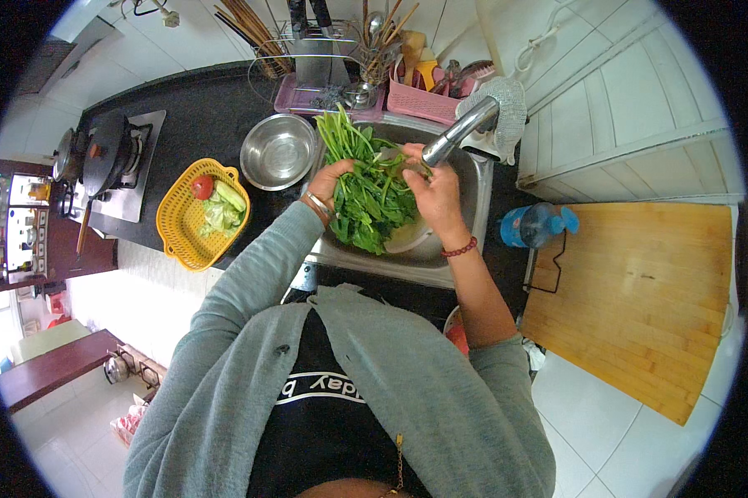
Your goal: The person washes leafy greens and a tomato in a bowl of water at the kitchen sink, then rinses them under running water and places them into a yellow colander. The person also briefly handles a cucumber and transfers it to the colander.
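A large bunch of leafy greens (374, 202) is held over the stainless-steel sink (473, 211), stems towards the wall and leaves towards me. My left hand (330, 183) grips its left side. At the bunch's right edge, under the tip of the chrome faucet (461, 132), my right hand (435, 193) has curled fingers, with a thin green piece between thumb and fingers. The greens hide much of the basin; a pale round rim shows below them. Left of the sink sits a shiny metal bowl (278, 151).
A yellow plastic basket (178, 218) holds a tomato (202, 186) and pale green vegetables (223, 211). Behind the sink stand a pink basket (420, 103) of utensils and a knife rack (311, 59). To the right are a blue bottle (523, 225) and a wooden board (635, 286). A wok (106, 155) sits far left.
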The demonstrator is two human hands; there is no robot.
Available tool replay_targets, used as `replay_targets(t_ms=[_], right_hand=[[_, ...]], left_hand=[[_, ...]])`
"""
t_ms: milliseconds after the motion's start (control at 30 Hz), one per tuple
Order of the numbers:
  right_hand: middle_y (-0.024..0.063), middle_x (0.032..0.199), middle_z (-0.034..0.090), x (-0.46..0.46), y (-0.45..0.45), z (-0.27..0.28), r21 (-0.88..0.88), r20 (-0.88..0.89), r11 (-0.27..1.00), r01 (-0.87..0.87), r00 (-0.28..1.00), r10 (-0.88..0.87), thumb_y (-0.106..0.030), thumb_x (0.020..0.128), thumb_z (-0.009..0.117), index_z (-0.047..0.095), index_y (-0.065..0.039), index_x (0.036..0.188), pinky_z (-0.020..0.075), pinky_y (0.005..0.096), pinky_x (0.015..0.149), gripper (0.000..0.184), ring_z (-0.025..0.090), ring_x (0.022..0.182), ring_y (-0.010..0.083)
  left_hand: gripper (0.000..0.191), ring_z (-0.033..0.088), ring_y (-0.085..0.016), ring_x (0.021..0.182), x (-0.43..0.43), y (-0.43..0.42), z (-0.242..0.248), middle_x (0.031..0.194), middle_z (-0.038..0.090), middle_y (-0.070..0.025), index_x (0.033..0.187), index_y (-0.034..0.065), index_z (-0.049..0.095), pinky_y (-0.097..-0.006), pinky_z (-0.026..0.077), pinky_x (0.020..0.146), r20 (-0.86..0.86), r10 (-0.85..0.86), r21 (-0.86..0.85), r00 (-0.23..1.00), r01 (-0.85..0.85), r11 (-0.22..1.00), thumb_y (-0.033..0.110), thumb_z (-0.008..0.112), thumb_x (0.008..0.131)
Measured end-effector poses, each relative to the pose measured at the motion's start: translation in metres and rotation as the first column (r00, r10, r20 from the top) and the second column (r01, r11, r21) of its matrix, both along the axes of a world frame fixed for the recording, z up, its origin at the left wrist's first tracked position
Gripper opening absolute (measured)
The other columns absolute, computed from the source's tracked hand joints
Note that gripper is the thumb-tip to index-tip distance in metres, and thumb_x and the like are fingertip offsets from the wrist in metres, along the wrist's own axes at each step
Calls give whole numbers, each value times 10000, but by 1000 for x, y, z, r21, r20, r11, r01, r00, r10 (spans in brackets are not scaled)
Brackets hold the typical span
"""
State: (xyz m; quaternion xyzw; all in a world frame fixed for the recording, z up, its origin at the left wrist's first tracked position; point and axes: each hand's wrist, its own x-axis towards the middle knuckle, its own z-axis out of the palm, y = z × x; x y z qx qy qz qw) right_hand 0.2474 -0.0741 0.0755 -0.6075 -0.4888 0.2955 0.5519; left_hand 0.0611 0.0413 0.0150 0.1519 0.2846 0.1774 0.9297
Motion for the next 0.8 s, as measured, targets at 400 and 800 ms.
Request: replay_targets(t_ms=[400, 800], right_hand=[[167, 1034, 624, -21, 23, -14, -104, 125, 994, 25, 992, -12, -285, 885, 592, 583, -25, 1166, 462, 366, 816, 383, 612, 905, 304], [154, 1203, 525, -13, 25, -12, 14, 61, 999, -36, 998, 35, -214, 880, 570, 544, 2, 1223, 338, 385, 1020, 406, 484, 1152, 319]], left_hand=[[349, 678, -228, 841, 19, 7, 15, 1039, 669, -104, 1131, 51, 599, -376, 573, 761, -145, 87, 70, 986, -77, 995, 298, 539, 892], [289, 672, -244, 794, 46, 14, 33, 930, 693, -102, 1029, 43, 646, -365, 559, 755, -77, 95, 16, 993, -94, 995, 222, 616, 805]])
